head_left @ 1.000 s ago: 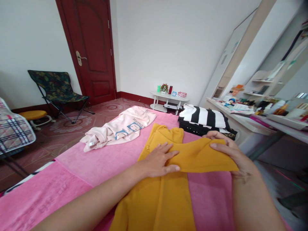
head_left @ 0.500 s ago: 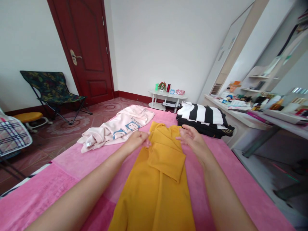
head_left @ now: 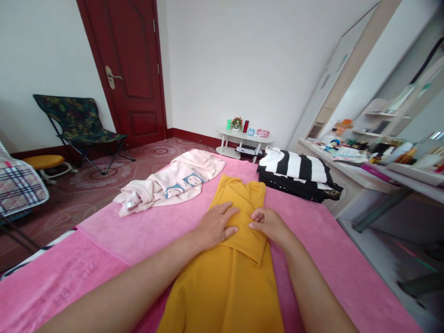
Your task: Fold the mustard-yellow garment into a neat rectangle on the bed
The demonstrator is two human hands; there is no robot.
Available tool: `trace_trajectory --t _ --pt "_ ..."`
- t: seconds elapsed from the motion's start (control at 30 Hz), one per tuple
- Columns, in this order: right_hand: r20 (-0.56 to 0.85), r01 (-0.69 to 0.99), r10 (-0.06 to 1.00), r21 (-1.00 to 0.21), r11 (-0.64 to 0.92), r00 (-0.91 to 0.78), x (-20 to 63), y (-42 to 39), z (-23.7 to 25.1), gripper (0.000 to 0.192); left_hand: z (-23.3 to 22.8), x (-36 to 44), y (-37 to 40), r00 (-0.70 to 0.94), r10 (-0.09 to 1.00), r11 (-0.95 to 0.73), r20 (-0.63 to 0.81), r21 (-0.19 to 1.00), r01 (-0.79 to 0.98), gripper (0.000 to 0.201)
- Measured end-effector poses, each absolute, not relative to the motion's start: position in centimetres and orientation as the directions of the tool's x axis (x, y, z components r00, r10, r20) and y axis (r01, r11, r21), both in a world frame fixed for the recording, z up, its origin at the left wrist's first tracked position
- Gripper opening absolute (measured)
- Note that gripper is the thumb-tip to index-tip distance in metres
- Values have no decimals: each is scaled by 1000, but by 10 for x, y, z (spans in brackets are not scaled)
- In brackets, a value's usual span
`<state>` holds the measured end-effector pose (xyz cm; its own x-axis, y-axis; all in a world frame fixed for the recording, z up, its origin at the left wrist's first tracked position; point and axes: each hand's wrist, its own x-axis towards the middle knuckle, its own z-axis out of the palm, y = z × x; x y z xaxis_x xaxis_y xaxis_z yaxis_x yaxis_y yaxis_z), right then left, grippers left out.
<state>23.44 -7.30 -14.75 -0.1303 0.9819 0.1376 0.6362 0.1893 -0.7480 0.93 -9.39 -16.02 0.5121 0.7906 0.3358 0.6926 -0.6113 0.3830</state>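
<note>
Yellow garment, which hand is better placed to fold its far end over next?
Probably the left. The left hand lies flat on the yellow garment, fingers reaching toward its far end, while the right hand is curled at the folded flap's right edge, better suited to pinning it.

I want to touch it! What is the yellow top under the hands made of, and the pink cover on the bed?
The mustard-yellow top looks like soft, matte knit cloth: it folds limply and shows no shine. The pink bed cover looks like fuzzy towel-like fabric, judging by its nappy surface. The left hand and the right hand both rest flat on the top.
</note>
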Motion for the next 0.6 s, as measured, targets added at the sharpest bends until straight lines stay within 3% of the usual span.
trace_trajectory --t 0.13,0.4,0.47,0.6 --pt "237 594 970 -774 218 -47 228 -72 -148 18 -168 0 -86 492 843 -538 219 368 758 63" --pt "185 480 971 -845 236 -152 229 -81 -163 21 -172 -7 -79 525 822 -569 223 384 727 55" --pt "258 561 946 -761 325 -198 237 -94 -160 24 -170 -17 -83 581 784 -616 221 398 680 54" --pt "311 742 852 -422 521 -422 266 -144 -157 47 -164 -58 -100 712 655 -735 252 431 524 50"
